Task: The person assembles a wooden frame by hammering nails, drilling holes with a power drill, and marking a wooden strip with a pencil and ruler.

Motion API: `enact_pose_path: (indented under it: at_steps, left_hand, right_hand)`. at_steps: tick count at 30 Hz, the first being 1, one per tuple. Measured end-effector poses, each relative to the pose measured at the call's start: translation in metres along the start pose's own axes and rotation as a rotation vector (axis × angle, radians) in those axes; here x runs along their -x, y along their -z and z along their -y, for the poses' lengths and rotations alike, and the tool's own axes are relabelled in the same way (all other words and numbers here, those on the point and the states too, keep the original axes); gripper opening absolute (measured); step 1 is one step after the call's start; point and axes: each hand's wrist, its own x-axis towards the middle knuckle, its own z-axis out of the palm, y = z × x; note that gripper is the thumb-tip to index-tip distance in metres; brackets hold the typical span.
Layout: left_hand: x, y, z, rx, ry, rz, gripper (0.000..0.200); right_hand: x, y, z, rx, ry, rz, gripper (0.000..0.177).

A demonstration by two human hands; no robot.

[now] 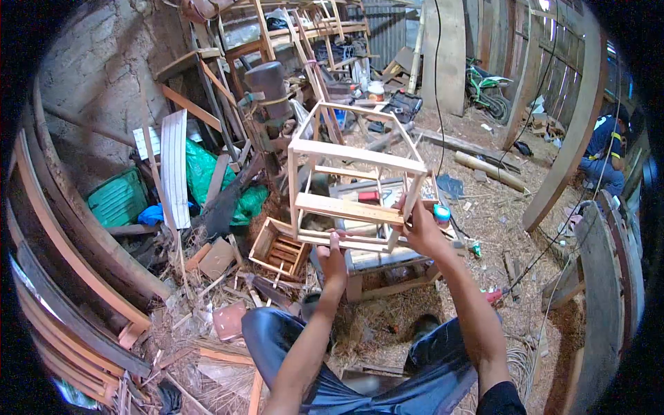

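A light wooden frame (356, 156) of thin slats is held up in front of me, above a low workbench (387, 261). My left hand (333, 261) grips its bottom rail near the left, thumb pointing up. At the right corner post my right hand (420, 227) is closed around the wood. A wider slat (346, 207) crosses the side of the frame facing me. Behind the slats, a red object (369, 196) lies on the bench. Just right of my right hand is a round blue-lidded container (441, 213).
A wooden crate (279, 250) stands left of the bench. Curved planks (83, 228) lean at the left, and upright boards (598, 277) at the right. A person (607, 149) crouches at the far right. Cables cross the shavings-covered floor (484, 228).
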Motion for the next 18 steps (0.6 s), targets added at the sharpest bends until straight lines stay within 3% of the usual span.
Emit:
enact_pose_path:
  at_steps: [3,4,6,7,8,9,11,14,16,18]
  left_hand:
    - [0.008,0.018,0.026,0.06,0.066,0.104,0.029]
    - [0.01,0.02,0.028,0.06,0.075,0.094,0.029]
    - [0.012,0.026,0.033,-0.052,0.337,-0.123,0.033]
    - [0.009,0.032,0.039,-0.13,0.18,-0.076,0.034]
    - [0.006,0.042,0.041,-0.167,0.304,-0.113,0.034]
    - [0.003,0.045,0.047,-0.152,0.21,-0.169,0.034]
    - [0.002,0.054,0.057,-0.081,0.068,-0.269,0.04]
    - [0.022,0.041,0.022,-0.001,0.083,-0.384,0.055]
    - [0.023,0.055,0.027,-0.008,0.049,-0.337,0.064]
    - [0.027,0.058,0.031,-0.039,0.094,-0.572,0.062]
  right_hand:
    - [0.011,-0.009,-0.024,-0.12,-0.17,0.062,0.049]
    - [0.013,-0.016,-0.032,-0.105,-0.022,0.004,0.05]
    - [0.018,-0.024,-0.04,-0.434,-0.254,0.001,0.05]
    - [0.019,-0.026,-0.048,-0.435,-0.264,0.009,0.05]
    - [0.021,-0.029,-0.057,-0.244,-0.135,0.026,0.049]
    - [0.021,-0.031,-0.058,-0.054,-0.003,0.043,0.048]
    - [0.024,-0.037,-0.056,-0.033,-0.055,0.081,0.047]
    - [0.022,-0.048,-0.044,-0.087,-0.095,0.115,0.048]
    - [0.022,-0.057,-0.052,-0.061,-0.038,0.18,0.052]
    - [0.024,-0.069,-0.064,-0.036,0.007,0.163,0.053]
